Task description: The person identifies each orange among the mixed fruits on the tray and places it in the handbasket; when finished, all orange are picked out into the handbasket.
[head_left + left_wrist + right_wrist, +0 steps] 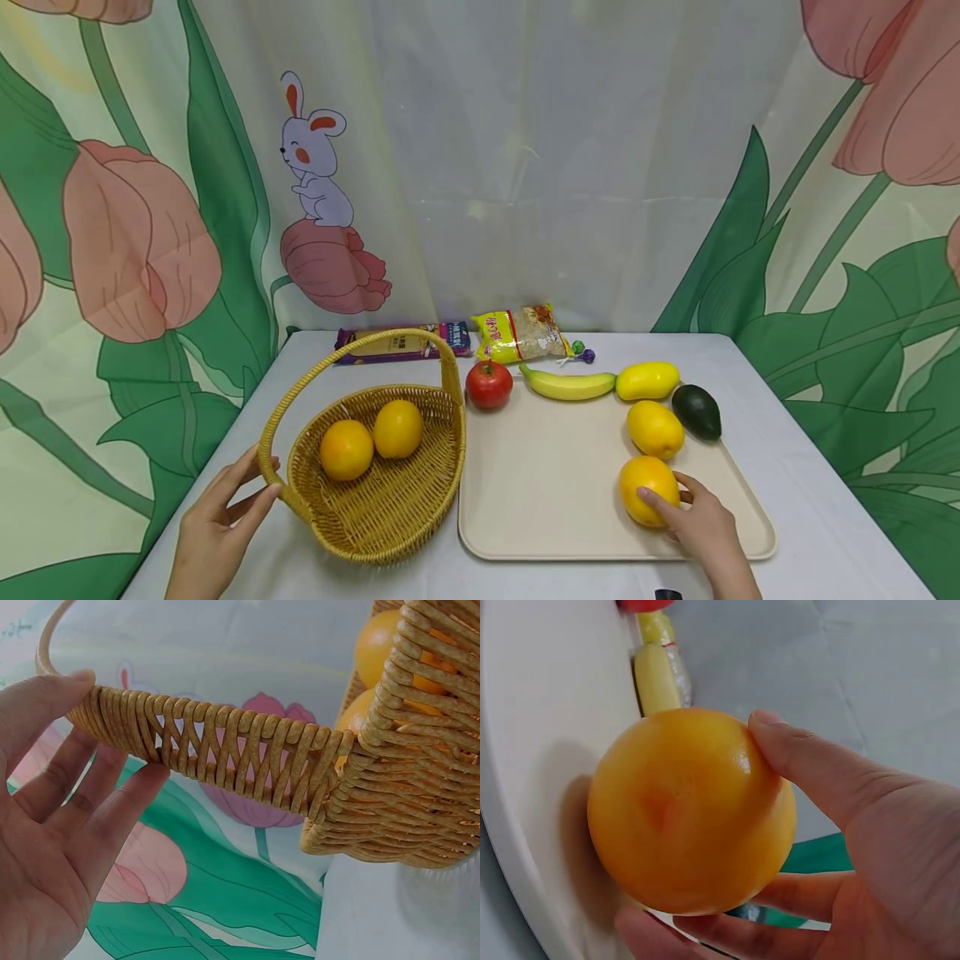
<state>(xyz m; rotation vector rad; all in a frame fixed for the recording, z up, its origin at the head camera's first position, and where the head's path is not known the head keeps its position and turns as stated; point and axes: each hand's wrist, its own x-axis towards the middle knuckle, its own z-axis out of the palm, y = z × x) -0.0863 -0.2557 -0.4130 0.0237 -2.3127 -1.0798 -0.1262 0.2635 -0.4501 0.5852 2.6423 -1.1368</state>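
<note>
My left hand (217,521) grips the handle of the wicker basket (390,508) at its left side; in the left wrist view the thumb and fingers of the hand (64,802) lie around the woven handle (240,746). Two orange-yellow fruits (347,450) lie inside the basket. On the right part of the beige tray (555,500), my right hand (701,521) holds an orange-yellow fruit (648,492) between thumb and fingers. In the right wrist view that fruit (690,814) covers part of the tray, with the hand (877,862) at its right.
Along the tray's back and right lie a red apple (489,385), a banana (568,384), a yellow mango (647,380), another yellow fruit (656,429) and an avocado (697,412). Behind are a purple packet (405,343), a yellow bag (521,335) and small lollipops (582,352).
</note>
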